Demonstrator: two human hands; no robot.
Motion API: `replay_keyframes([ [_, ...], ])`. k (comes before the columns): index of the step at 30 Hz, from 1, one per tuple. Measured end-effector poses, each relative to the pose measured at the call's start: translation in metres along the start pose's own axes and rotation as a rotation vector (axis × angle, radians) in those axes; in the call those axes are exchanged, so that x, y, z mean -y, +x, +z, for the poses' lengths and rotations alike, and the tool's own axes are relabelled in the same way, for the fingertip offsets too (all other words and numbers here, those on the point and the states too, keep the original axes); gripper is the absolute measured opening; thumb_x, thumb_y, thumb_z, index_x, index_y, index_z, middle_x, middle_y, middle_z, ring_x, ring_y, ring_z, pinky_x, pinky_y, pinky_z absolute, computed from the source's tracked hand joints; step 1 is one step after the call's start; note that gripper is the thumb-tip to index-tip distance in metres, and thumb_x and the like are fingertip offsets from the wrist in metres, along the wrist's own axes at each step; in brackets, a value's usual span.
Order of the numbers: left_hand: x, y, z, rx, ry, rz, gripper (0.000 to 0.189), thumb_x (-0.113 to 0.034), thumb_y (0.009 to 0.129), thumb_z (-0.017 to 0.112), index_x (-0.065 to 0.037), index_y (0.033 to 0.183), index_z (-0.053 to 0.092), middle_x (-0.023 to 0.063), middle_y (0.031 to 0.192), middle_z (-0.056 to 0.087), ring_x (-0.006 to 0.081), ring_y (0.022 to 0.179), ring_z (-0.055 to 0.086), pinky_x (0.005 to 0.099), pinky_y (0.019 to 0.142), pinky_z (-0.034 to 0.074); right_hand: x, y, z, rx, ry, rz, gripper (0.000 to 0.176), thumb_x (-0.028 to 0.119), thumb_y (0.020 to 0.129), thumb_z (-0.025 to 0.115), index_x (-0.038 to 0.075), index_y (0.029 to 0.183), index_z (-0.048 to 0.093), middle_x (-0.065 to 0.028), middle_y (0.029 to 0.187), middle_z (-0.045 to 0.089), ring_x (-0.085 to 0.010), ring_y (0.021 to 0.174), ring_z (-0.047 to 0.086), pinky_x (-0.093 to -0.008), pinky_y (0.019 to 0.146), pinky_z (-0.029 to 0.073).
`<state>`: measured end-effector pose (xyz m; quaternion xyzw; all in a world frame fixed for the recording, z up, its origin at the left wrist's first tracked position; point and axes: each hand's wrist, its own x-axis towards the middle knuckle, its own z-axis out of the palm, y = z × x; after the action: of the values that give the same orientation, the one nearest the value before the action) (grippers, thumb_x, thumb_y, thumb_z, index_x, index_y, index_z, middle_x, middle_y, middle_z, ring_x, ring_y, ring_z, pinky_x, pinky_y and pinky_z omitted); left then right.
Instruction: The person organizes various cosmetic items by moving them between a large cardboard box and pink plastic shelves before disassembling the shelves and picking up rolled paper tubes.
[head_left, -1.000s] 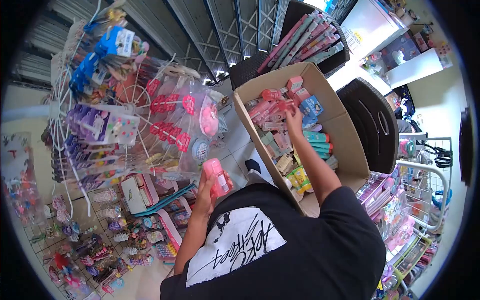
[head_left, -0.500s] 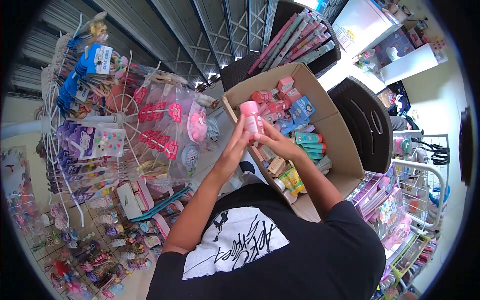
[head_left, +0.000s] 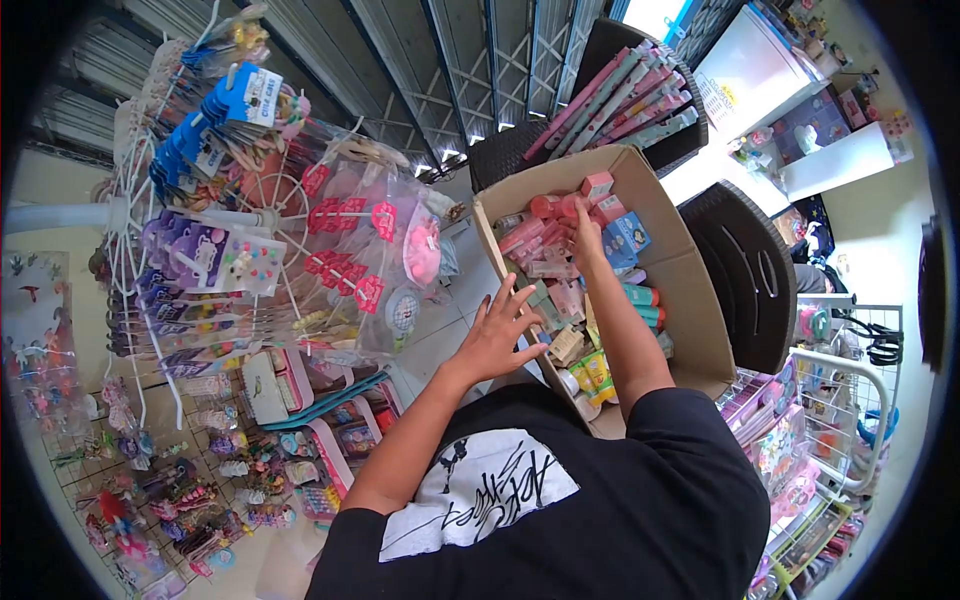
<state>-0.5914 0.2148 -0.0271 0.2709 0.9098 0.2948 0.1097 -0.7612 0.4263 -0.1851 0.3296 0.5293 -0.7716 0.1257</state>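
My right hand (head_left: 588,240) reaches into the cardboard box (head_left: 690,310), its fingers closed on a pink bottle (head_left: 570,204) among other pink bottles and packs at the far end. My left hand (head_left: 496,334) is at the box's left edge with its fingers spread and nothing in them. Beside my right hand in the box lies a blue box (head_left: 626,238). Green tubes with orange caps (head_left: 643,305) are partly hidden behind my right forearm. Nearer to me are yellow-green packs (head_left: 594,378) and small tan cartons (head_left: 566,345).
Left of the box stands a white rack (head_left: 270,215) hung with packaged trinkets. Rolls of patterned wrapping paper (head_left: 620,100) lie on a dark chair behind the box. Another dark chair (head_left: 745,270) is close on the right, near a white wire rack (head_left: 850,375) with goods.
The pink bottle, held up in both hands before, is now down among the box's contents in my right hand. My left hand has let go and opened at the left edge. The view has shifted slightly.
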Motion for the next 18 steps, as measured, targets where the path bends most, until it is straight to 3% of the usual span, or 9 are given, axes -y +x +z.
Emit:
replay_keyframes([
  [3,0.002,-0.007,0.003,0.004,-0.022,-0.011,0.038,-0.039,0.086,0.067,-0.014,0.113,0.059,0.0129,0.151,0.029,0.0374,0.145,0.011,0.0567,0.11,0.026,-0.003,-0.018,0.005,-0.019,-0.072,-0.03,0.052,0.051,0.086,0.063,0.006,0.11,0.059,-0.0029,0.086,0.064,-0.0112,0.068,0.056,-0.028,0.056,0.045],
  [5,0.0,-0.017,0.007,-0.128,0.012,0.019,0.044,-0.038,0.086,0.066,-0.013,0.121,0.058,0.014,0.154,0.025,0.038,0.143,0.019,0.0514,0.109,0.03,-0.01,-0.037,0.012,-0.12,-0.1,-0.312,0.042,0.04,0.091,0.063,0.004,0.111,0.059,-0.0022,0.084,0.062,-0.01,0.068,0.055,-0.025,0.056,0.043],
  [8,0.006,-0.055,0.02,-0.187,-0.079,-0.007,0.053,-0.039,0.087,0.065,-0.009,0.13,0.054,0.0168,0.155,0.023,0.0386,0.139,0.029,0.048,0.108,0.033,-0.002,-0.09,0.038,0.045,-0.138,-0.579,0.03,0.027,0.094,0.062,0.005,0.113,0.057,-0.0023,0.087,0.061,-0.0102,0.064,0.053,-0.0254,0.052,0.042],
  [10,0.029,-0.104,0.055,-0.136,-0.059,-0.183,0.058,-0.04,0.088,0.063,-0.004,0.133,0.051,0.0213,0.149,0.033,0.0375,0.134,0.039,0.0435,0.107,0.035,0.002,-0.147,0.071,0.252,-0.272,-0.869,0.027,0.023,0.092,0.063,0.006,0.113,0.058,-0.0041,0.084,0.061,-0.011,0.065,0.054,-0.0266,0.053,0.044],
  [13,0.06,-0.216,0.123,0.086,-0.37,-0.694,0.065,-0.047,0.091,0.056,0.001,0.133,0.049,0.0257,0.132,0.053,0.0362,0.126,0.049,0.0402,0.107,0.037,0.007,-0.235,0.109,0.81,-0.961,-1.0,0.026,0.022,0.09,0.064,0.008,0.111,0.058,-0.0099,0.086,0.064,-0.021,0.076,0.063,-0.0328,0.065,0.049],
  [14,0.064,-0.261,0.15,0.089,-0.462,-0.798,0.067,-0.049,0.091,0.055,0.003,0.133,0.049,0.0256,0.132,0.053,0.0362,0.126,0.049,0.0399,0.107,0.037,0.003,-0.258,0.124,1.063,-1.132,-0.953,0.025,0.025,0.091,0.061,0.008,0.11,0.058,-0.0112,0.089,0.065,-0.0264,0.083,0.065,-0.0365,0.072,0.05],
  [15,0.068,-0.317,0.194,0.014,-0.486,-0.91,0.069,-0.052,0.091,0.053,0.005,0.129,0.052,0.0251,0.131,0.054,0.036,0.124,0.051,0.0393,0.106,0.038,-0.013,-0.271,0.136,1.11,-1.137,-0.97,0.025,0.025,0.091,0.061,0.008,0.11,0.058,-0.0112,0.089,0.065,-0.0264,0.083,0.065,-0.0365,0.072,0.05],
  [17,0.041,-0.419,0.259,0.021,-0.506,-1.148,0.076,-0.057,0.09,0.052,0.007,0.131,0.049,0.0271,0.132,0.053,0.0373,0.127,0.048,0.0399,0.108,0.036,-0.064,-0.29,0.152,1.566,-1.475,-1.173,0.037,0.038,0.09,0.059,0.007,0.111,0.059,-0.0133,0.091,0.068,-0.0332,0.084,0.066,-0.0458,0.075,0.051],
  [18,0.031,-0.473,0.31,0.059,-0.606,-1.235,0.08,-0.06,0.09,0.049,0.006,0.134,0.046,0.0262,0.135,0.051,0.0368,0.129,0.046,0.04,0.109,0.035,-0.094,-0.296,0.155,1.652,-1.472,-1.198,0.037,0.038,0.09,0.059,0.007,0.111,0.059,-0.0133,0.091,0.068,-0.0332,0.084,0.066,-0.0458,0.075,0.051],
])
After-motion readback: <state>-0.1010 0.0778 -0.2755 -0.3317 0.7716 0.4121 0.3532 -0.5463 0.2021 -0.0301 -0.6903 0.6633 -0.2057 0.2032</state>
